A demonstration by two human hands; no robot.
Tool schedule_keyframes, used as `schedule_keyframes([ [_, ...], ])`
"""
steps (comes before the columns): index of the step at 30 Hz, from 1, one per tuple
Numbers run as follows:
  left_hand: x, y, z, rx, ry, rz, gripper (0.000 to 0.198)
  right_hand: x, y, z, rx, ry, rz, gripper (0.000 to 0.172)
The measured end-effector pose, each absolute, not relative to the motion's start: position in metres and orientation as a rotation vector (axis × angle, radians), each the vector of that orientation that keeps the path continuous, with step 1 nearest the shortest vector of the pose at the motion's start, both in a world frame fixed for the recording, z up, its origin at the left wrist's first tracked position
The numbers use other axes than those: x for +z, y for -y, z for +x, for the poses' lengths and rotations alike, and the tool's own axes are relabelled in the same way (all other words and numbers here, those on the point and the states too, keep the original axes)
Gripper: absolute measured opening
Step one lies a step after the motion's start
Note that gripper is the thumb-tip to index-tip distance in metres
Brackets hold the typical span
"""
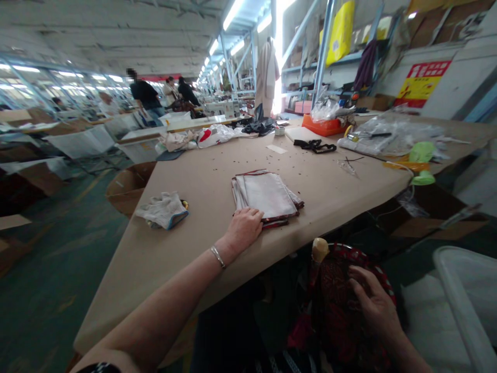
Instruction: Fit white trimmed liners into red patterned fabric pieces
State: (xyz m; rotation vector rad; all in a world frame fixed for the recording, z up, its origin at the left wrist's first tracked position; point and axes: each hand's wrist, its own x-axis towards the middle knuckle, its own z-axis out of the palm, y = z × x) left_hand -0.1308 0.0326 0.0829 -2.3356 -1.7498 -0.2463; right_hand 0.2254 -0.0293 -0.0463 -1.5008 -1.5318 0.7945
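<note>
At the far left of the table (186,171), a crumpled pair of pale work gloves (163,210) lies near the edge, well apart from your hands. Your left hand (245,228) rests palm down on the near corner of the stack of folded cloth pieces (267,197), with its fingers close together and laid flat, pinching nothing. A thin bracelet (218,256) sits on that wrist. The stack is pale with dark red edging and lies near the table's front edge, fanned a little.

Below the table edge, in your lap, your right hand (373,298) lies on a dark red patterned cloth (337,311). Its fingers are slightly apart and pressed onto the fabric; you cannot tell whether the thumb grips it. A pale rounded knob (319,249) stands up just left of that hand.

Farther back on the table are a black strap (315,146) and an orange tray (324,126). At the upper right hangs a red and yellow sign (423,80); its writing is too blurred to read. A white tub (466,295) stands at the far right.
</note>
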Motion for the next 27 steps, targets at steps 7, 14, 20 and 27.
schedule_keyframes([
  [7, 0.086, -0.041, -0.131, -0.214, 1.802, -2.38, 0.024, -0.032, 0.038, 0.218, 0.836, 1.538, -1.485, 0.04],
  [14, 0.096, -0.045, -0.13, -0.304, 1.874, -2.318, 0.024, 0.018, 0.03, 0.201, 0.501, 1.752, -1.232, 0.021],
  [20, 0.111, -0.02, -0.115, -0.741, 1.824, -2.206, 0.015, 0.114, -0.007, 0.118, 0.181, 2.207, -0.865, 0.026],
  [27, 0.12, 0.032, -0.114, -0.994, 1.795, -2.245, 0.015, 0.131, -0.028, 0.045, -0.094, 2.657, -1.154, 0.024],
])
